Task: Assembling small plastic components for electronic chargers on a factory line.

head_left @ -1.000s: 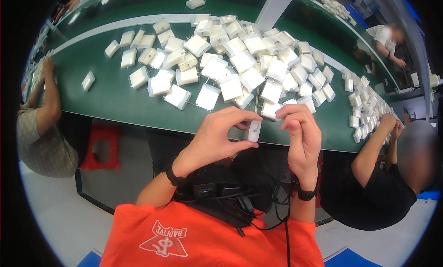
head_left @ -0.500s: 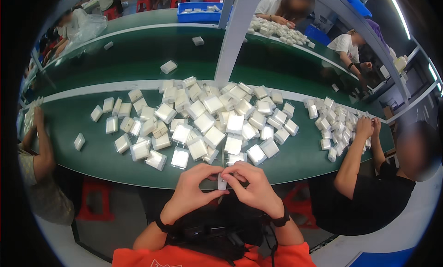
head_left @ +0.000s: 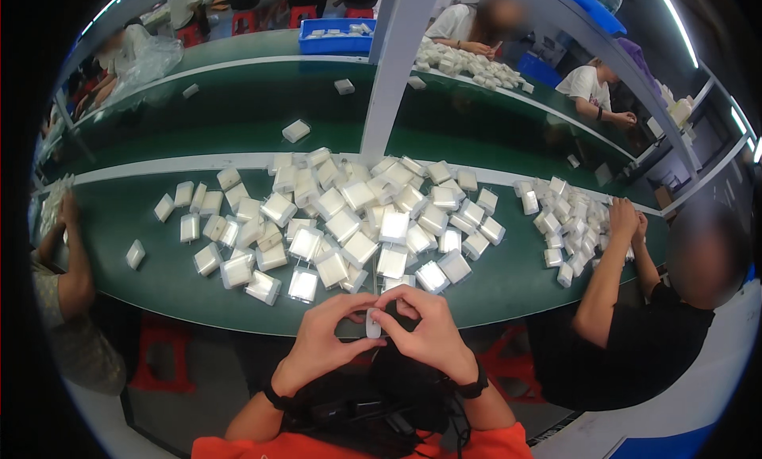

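A small white charger block (head_left: 372, 326) is held upright between my two hands just off the table's near edge, its narrow rounded end showing. My left hand (head_left: 329, 332) grips it from the left, with thumb below and fingers above. The thumb and index finger of my right hand (head_left: 425, 324) close on its upper right side. Fingers partly cover the block. In front of my hands lies a loose heap of white charger blocks (head_left: 345, 225), many in clear film, some with metal prongs showing.
A green conveyor belt (head_left: 238, 122) with a few blocks runs behind the green table (head_left: 103, 245). A metal post (head_left: 389, 78) rises past the heap. Co-workers sit at both sides; the right one (head_left: 619, 324) handles another heap (head_left: 567, 221). A blue bin (head_left: 336, 45) stands farther back.
The view has tilted and shifted slightly. Both hands keep hold of the charger block, with the right fingers shifted a little on it. Blocks on the belt have moved slightly right.
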Available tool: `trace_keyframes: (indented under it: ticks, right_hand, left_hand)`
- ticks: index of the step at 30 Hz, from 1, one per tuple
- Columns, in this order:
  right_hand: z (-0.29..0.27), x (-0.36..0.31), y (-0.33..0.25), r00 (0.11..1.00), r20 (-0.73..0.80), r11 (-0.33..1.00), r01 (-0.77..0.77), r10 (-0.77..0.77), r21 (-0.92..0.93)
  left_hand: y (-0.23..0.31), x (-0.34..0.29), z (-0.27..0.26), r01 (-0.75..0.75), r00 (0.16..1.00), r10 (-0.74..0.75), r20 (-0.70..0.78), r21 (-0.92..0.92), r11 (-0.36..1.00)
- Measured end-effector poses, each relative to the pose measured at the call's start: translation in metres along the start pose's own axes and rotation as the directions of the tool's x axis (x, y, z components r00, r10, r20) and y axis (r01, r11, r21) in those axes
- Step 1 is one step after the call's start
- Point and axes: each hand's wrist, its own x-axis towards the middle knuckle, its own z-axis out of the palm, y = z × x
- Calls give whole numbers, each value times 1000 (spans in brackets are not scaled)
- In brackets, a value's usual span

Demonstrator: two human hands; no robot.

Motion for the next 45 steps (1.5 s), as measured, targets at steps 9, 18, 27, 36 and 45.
trace_keyframes:
  ticks: [9,18,27,36,45]
  right_hand:
    - [-3,0,6,994,57,995,-89,91,-40]
    - [-3,-11,3,990,-47,985,-124,130,118]
    - [-24,-10,0,967,-158,978,189,-202,-88]
    - [-4,-9,11,974,-151,983,176,-168,43]
    - [-3,-5,8,984,-65,986,168,-169,-14]
  left_hand:
    - [-2,-3,-5,-10,998,6,69,56,998]
    - [4,-6,-5,12,996,-21,86,106,994]
    - [-6,-1,-4,0,998,-2,70,28,1000]
    - [-10,-5,-4,24,998,-25,56,22,999]
    - [-9,-5,-5,32,998,-33,59,12,999]
